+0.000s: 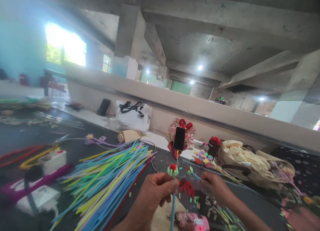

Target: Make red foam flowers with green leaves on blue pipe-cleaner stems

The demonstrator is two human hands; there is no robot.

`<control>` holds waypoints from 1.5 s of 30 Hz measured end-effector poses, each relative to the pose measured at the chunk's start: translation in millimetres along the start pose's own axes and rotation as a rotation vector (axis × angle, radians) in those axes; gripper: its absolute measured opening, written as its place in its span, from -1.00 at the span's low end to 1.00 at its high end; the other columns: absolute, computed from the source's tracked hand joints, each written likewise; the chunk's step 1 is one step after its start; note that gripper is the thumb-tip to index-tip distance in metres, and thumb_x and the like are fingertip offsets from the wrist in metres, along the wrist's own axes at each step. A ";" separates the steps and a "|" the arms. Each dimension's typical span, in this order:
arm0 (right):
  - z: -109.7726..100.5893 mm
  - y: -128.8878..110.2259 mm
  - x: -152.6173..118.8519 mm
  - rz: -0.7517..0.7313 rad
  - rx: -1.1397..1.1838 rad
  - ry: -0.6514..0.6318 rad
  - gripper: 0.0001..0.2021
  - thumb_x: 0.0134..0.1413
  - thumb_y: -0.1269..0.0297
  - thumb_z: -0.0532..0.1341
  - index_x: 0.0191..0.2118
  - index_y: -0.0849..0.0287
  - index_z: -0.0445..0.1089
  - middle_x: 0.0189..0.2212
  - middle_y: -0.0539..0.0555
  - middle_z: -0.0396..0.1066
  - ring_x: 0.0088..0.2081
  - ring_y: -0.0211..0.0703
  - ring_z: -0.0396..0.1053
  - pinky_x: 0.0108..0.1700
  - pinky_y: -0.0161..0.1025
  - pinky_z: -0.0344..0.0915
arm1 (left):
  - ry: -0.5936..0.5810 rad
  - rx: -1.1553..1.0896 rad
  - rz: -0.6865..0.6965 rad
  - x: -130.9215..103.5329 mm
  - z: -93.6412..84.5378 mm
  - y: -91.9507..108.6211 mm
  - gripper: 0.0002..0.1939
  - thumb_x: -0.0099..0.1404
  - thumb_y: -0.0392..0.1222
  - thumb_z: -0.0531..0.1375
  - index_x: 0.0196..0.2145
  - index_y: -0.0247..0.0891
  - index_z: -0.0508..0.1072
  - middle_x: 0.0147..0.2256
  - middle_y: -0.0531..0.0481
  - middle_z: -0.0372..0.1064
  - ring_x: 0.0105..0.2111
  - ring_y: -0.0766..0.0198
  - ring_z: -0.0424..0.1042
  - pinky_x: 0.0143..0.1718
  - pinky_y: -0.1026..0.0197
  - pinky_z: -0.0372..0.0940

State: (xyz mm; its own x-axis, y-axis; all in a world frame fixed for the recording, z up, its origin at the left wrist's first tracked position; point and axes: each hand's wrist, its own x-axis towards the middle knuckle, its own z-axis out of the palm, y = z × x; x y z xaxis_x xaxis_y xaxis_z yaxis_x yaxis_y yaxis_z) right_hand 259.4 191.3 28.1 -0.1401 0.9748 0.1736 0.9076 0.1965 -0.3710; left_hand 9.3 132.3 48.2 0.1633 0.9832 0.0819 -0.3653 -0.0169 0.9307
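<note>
Between the fingertips of my left hand point(157, 192) is a pipe-cleaner flower point(172, 170) with a red centre and pale green petals; its blue stem point(173, 211) hangs down below. My right hand point(216, 186) is closed round the blue stem of a second pipe-cleaner flower point(190, 170), also red and green, whose head points left towards the first one. Short red pieces point(187, 189) lie on the dark table between the hands, among small green bits. Below them rests a pink device point(195, 221) with a lit red spot, partly cut off by the frame.
A large pile of coloured pipe cleaners point(112, 181) spreads to the left. A phone point(179, 138) leans on a patterned bag at the back. White bag point(135, 116), cream cloth bag point(242, 157) and finished flowers point(205, 157) line the partition. Power strips point(37, 194) sit far left.
</note>
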 end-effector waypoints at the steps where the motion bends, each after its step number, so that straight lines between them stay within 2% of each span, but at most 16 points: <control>1: 7.1 4.9 2.6 0.012 -0.019 -0.001 -0.83 -0.12 0.42 0.04 -0.63 0.20 0.27 -0.70 -0.06 0.25 -0.61 -0.29 0.16 -0.55 -0.38 -0.05 | -0.006 -0.006 -0.004 -0.2 0.1 -0.4 -0.78 -0.06 -0.16 0.26 -0.68 -0.37 0.38 -0.72 0.07 0.29 -0.74 0.51 0.08 -0.72 0.39 -0.15; 6: 26.9 17.0 14.4 0.051 -0.088 0.018 -0.84 -0.16 0.43 0.08 -0.61 0.19 0.35 -0.66 -0.02 0.32 -0.56 -0.24 0.22 -0.53 -0.36 -0.08 | -0.008 -0.053 -0.049 2.9 -1.8 -3.5 -0.76 -0.02 -0.14 0.25 -0.64 -0.38 0.37 -0.72 0.11 0.25 -0.75 0.55 0.02 -0.73 0.41 -0.18; 11: 16.8 11.1 18.5 0.061 -0.060 0.098 -0.79 -0.04 0.28 0.04 -0.50 0.19 0.39 -0.55 0.04 0.40 -0.46 -0.16 0.29 -0.47 -0.34 0.02 | -0.034 -0.067 -0.112 6.5 -5.1 -4.9 -0.74 0.01 -0.09 0.23 -0.58 -0.39 0.38 -0.67 0.05 0.32 -0.76 0.56 0.05 -0.77 0.45 -0.14; 14: -1.1 -9.7 10.6 0.012 0.003 0.138 -0.72 0.03 0.19 -0.01 -0.43 0.20 0.39 -0.49 0.05 0.41 -0.40 -0.14 0.31 -0.43 -0.34 0.10 | -0.056 -0.084 -0.142 6.3 -6.6 -4.0 -0.74 0.06 -0.07 0.20 -0.54 -0.36 0.35 -0.61 0.01 0.39 -0.79 0.57 0.11 -0.82 0.47 -0.15; 20: -35.7 -72.2 -25.9 -0.139 0.107 0.165 -0.76 0.02 0.23 0.02 -0.47 0.17 0.38 -0.61 -0.04 0.34 -0.54 -0.23 0.26 -0.51 -0.37 0.09 | -0.072 -0.166 -0.154 2.6 -4.6 2.6 -0.76 0.11 -0.07 0.16 -0.39 -0.34 0.36 -0.64 0.05 0.40 -0.83 0.54 0.17 -0.88 0.51 -0.14; 24: -41.5 -85.1 -31.8 -0.155 0.117 0.218 -0.80 -0.01 0.28 0.05 -0.53 0.18 0.34 -0.65 -0.05 0.31 -0.57 -0.26 0.24 -0.52 -0.37 0.07 | -0.092 -0.185 -0.124 -7.8 -0.8 13.2 -0.79 0.12 -0.10 0.16 -0.38 -0.33 0.38 -0.64 0.07 0.39 -0.81 0.55 0.21 -0.87 0.54 -0.07; 27: -41.0 -72.8 -22.1 -0.111 0.146 0.224 -0.83 -0.05 0.32 0.08 -0.56 0.20 0.33 -0.67 -0.05 0.31 -0.57 -0.26 0.25 -0.51 -0.36 0.08 | -0.087 -0.163 -0.119 -19.5 -1.5 20.6 -0.82 0.11 -0.13 0.18 -0.40 -0.32 0.40 -0.64 0.09 0.39 -0.79 0.55 0.23 -0.85 0.55 0.00; 32: -36.2 -33.7 -9.4 0.005 0.223 0.190 -0.84 -0.03 0.38 0.12 -0.58 0.22 0.32 -0.68 -0.08 0.30 -0.57 -0.31 0.26 -0.46 -0.36 0.15 | -0.045 -0.131 -0.176 -39.5 -4.7 25.3 -0.80 0.06 -0.11 0.22 -0.41 -0.31 0.42 -0.64 0.10 0.39 -0.80 0.54 0.23 -0.86 0.55 0.00; 34: -32.3 -18.4 -7.7 0.078 0.255 0.178 -0.84 0.03 0.36 0.13 -0.52 0.25 0.32 -0.65 -0.09 0.29 -0.58 -0.34 0.26 -0.49 -0.36 0.19 | -0.042 -0.121 -0.203 -46.4 -3.2 25.1 -0.79 0.03 -0.10 0.23 -0.42 -0.30 0.43 -0.65 0.10 0.39 -0.80 0.54 0.22 -0.85 0.55 0.01; 39: -25.0 14.1 -4.4 0.235 0.342 0.192 -0.82 0.14 0.27 0.08 -0.23 0.28 0.30 -0.40 0.00 0.35 -0.49 -0.33 0.33 -0.47 -0.32 0.32 | 0.018 -0.085 -0.223 -54.8 5.3 22.5 -0.78 -0.01 -0.12 0.26 -0.42 -0.31 0.44 -0.66 0.12 0.36 -0.81 0.57 0.17 -0.84 0.56 -0.01; 45: -38.7 36.3 -5.4 0.260 0.382 0.289 -0.82 0.12 0.30 0.10 -0.19 0.28 0.29 -0.33 0.03 0.35 -0.42 -0.28 0.35 -0.41 -0.28 0.34 | -0.011 -0.077 -0.268 -51.8 8.5 15.1 -0.74 -0.08 -0.10 0.30 -0.44 -0.32 0.45 -0.68 0.08 0.38 -0.81 0.53 0.20 -0.84 0.54 0.02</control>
State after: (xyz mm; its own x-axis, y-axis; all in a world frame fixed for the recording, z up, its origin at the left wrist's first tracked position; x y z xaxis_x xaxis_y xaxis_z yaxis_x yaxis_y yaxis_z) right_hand 308.4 189.0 49.0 0.2337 0.9380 0.2559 0.6822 0.0293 -0.7306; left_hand 3.1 79.6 61.1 0.2734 0.9487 -0.1589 -0.3767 0.2576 0.8898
